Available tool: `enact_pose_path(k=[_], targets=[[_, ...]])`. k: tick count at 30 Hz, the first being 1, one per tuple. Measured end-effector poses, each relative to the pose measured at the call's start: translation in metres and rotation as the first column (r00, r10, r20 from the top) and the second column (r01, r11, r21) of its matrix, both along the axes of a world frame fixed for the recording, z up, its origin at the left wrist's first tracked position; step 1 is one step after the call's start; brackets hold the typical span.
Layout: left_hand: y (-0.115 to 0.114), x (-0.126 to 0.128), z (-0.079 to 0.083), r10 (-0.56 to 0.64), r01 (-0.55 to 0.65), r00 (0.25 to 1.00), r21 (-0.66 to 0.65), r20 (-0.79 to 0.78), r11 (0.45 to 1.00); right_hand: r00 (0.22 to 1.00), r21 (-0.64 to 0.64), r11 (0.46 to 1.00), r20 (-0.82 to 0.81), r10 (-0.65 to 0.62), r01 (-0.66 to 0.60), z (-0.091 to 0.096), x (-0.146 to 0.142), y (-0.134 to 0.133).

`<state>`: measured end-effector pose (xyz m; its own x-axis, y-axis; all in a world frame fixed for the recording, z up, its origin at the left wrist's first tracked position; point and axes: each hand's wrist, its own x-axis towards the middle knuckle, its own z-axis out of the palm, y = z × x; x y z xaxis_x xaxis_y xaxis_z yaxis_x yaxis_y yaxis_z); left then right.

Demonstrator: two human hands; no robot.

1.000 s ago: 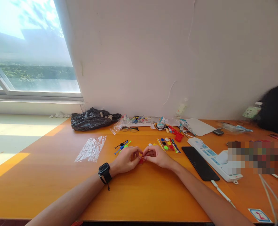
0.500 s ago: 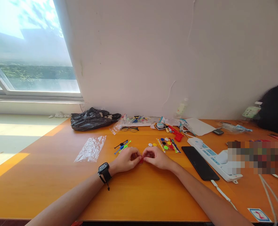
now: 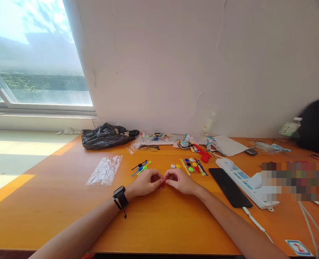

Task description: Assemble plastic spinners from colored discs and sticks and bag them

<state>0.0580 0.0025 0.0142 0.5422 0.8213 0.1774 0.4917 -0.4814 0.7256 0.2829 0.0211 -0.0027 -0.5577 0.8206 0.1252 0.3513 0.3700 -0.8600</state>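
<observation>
Red piece [image 3: 162, 185] pinched by left hand [image 3: 147, 182] and right hand [image 3: 181, 181], fingers curled, forearms angled inward.

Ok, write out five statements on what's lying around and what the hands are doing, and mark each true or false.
1. The left hand and right hand have their fingertips close together at a small red piece. True.
2. A watch is worn on the right wrist. False: the watch is on the left wrist.
3. A black phone lies beside the white power strip. True.
4. The eyeglasses lie to the right of the red toy gun. False: the eyeglasses lie to the left of the red toy gun.
5. A clear plastic wrapper lies left of the left hand. True.
</observation>
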Motion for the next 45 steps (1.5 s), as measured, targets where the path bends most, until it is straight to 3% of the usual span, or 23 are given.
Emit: enact_pose_path(k=[8, 19, 28, 35, 42, 45], targets=[[-0.003, 0.000, 0.008, -0.022, 0.022, 1.000, -0.024, 0.008, 0.999, 1.000, 0.027, 0.999, 0.013, -0.027, 0.027, 0.001, -0.002, -0.002], [0.000, 0.001, 0.007, -0.004, 0.003, 1.000, -0.082, -0.015, 0.997, 0.998, 0.052, 0.998, 0.060, -0.029, 0.026, 0.004, -0.005, -0.005], [-0.001, 0.000, 0.002, 0.023, -0.024, 0.996, -0.013, -0.082, 1.000, 0.996, 0.066, 0.998, 0.085, -0.013, 0.007, 0.008, -0.005, -0.006], [-0.002, 0.001, -0.008, 0.016, -0.010, 1.000, 0.195, -0.027, 0.981, 0.996, 0.107, 0.994, 0.083, -0.036, 0.027, 0.010, -0.001, -0.007], [-0.008, 0.000, 0.007, 0.111, -0.133, 0.989, 0.269, 0.094, 0.954, 0.994, 0.237, 0.969, 0.065, -0.089, 0.071, 0.020, 0.003, -0.008], [-0.009, -0.001, 0.009, 0.144, -0.171, 0.983, 0.272, 0.116, 0.947, 0.996, 0.150, 0.985, 0.027, -0.087, 0.082, 0.021, 0.005, -0.007]])
